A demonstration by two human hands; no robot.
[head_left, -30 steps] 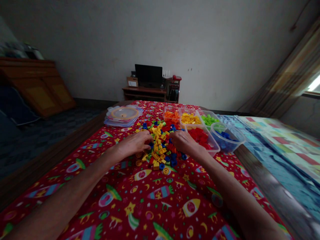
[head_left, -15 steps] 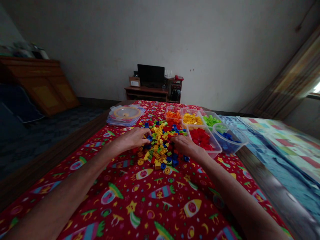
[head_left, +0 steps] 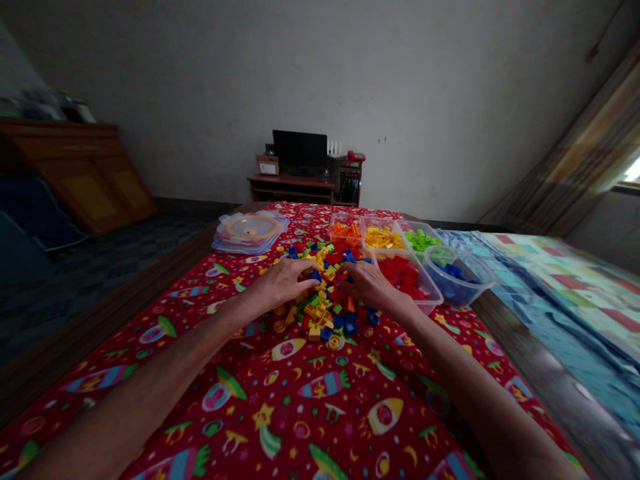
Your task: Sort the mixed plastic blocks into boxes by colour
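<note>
A heap of small plastic bricks (head_left: 327, 293) in yellow, red, blue, green and orange lies on a red cloth with a rocket print (head_left: 320, 393). My left hand (head_left: 283, 283) rests on the heap's left side, fingers curled and pinched at a blue brick (head_left: 315, 275). My right hand (head_left: 367, 283) lies on the heap's right side with its fingers bent down among the bricks; what they hold is hidden. Both forearms stretch in from the bottom of the view.
Clear tubs behind the heap hold sorted bricks: orange (head_left: 344, 232), yellow (head_left: 383, 237), green (head_left: 421, 240), red (head_left: 405, 275). A round bowl (head_left: 457, 277) holds blue ones. Stacked lids (head_left: 250, 230) lie at the back left. A patchwork blanket (head_left: 565, 287) lies to the right.
Both hands have drawn closer together over the top of the heap. My left hand slid right onto a blue brick; my right hand shifted slightly up and left.
</note>
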